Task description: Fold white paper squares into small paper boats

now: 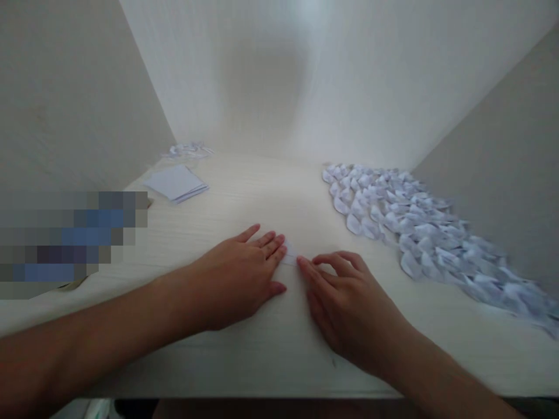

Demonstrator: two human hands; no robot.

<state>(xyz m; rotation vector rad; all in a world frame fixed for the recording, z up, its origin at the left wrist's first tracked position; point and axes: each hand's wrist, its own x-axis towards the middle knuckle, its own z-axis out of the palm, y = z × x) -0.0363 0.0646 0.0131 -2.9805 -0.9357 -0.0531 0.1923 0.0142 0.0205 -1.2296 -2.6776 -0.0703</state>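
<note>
A small piece of white paper (290,254) lies on the pale table between my hands, partly hidden under my fingers. My left hand (244,276) rests flat with its fingers stretched out, and the fingertips cover the paper's left side. At the paper's right end is my right hand (345,299), its index fingertip touching the edge and the other fingers curled apart from it. Nothing is gripped in either hand, as far as the view shows.
Many folded white paper pieces (406,215) spread over the table's right side. A stack of white paper sheets (175,183) lies at the back left, with thin paper strips (187,150) behind it. Walls enclose the back and sides; a blurred-out patch covers the left edge.
</note>
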